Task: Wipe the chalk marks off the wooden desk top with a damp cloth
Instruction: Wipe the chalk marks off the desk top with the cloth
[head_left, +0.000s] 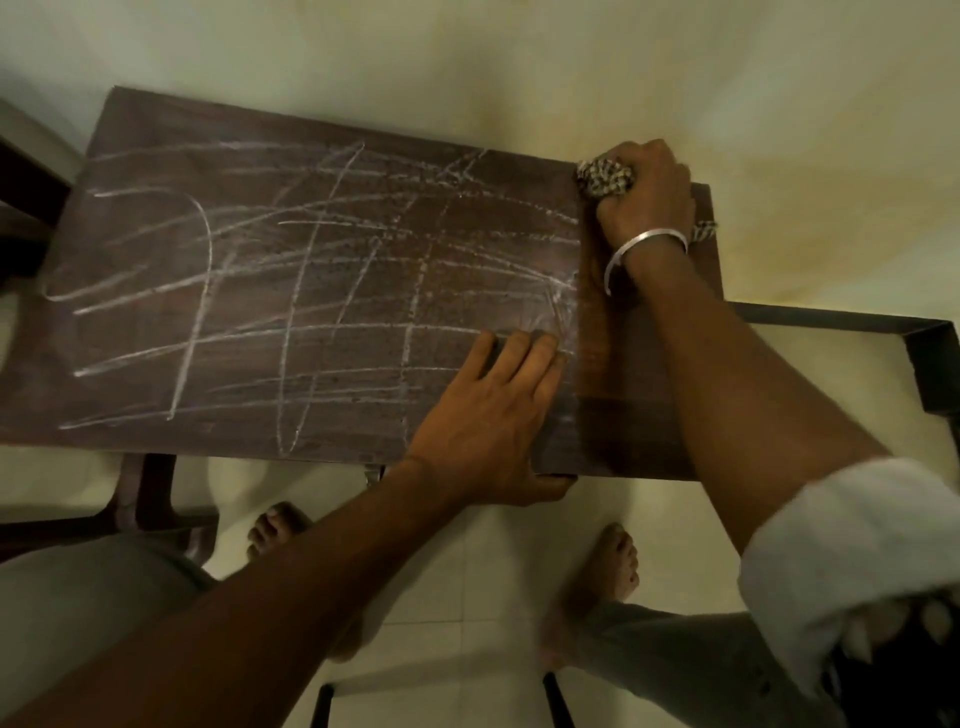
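From the head view, the wooden desk top (322, 322) fills the middle of the frame, its far edge close to a pale wall (467, 62). Chalk marks (291, 270) cross the left and central boards in long scrawls. A strip along the right end shows bare dark wood.

The right hand (647, 195) sits at the far right corner with its fingers curled tight round a bunched checked cloth (605, 176), which is pressed to the wood. One end of the cloth pokes out by the right edge, and a metal bangle (644, 249) circles the wrist.

The left hand (493, 410) lies flat near the front edge, fingers straight and close together over the last chalk lines, thumb dropped over the edge.

A dark metal frame (924, 353) juts out past the right end. Dark wooden furniture (150, 499) stands at the front left corner, and bare feet (613, 566) rest on the tiled floor (467, 597) below.
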